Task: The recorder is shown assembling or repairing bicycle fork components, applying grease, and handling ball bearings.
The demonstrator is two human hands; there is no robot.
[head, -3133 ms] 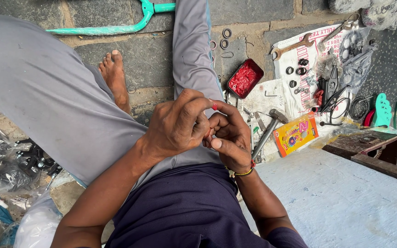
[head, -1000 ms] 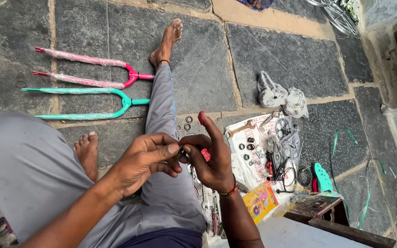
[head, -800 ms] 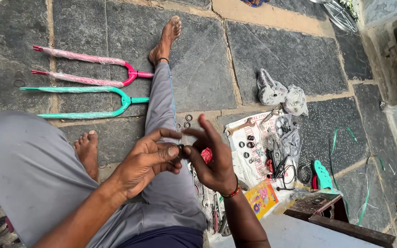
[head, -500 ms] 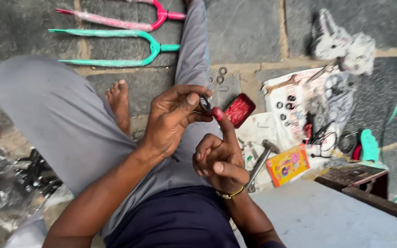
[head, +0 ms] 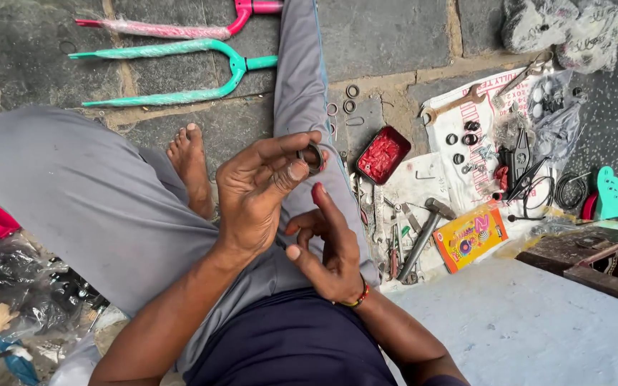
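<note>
Pinched a small dark metal ring (head: 312,157) between thumb and fingertips of the left hand (head: 255,193), raised over the grey trouser leg (head: 302,86). Kept the right hand (head: 327,246) just near of it, loosely open and holding nothing, forefinger tipped with red grease and pointing up at the ring without touching. Sat on grey stone paving (head: 388,36), bare foot (head: 189,168) tucked to the left of the hands. Had a red tin of grease (head: 383,154) just right of the ring, loose washers (head: 348,107) beyond it. Farther right, spread on paper: a hammer (head: 423,232), a spanner (head: 455,106), pliers (head: 520,161) and a yellow box (head: 470,236). At the far left, laid side by side, a pink fork (head: 173,28) and a teal fork (head: 180,71).
</note>
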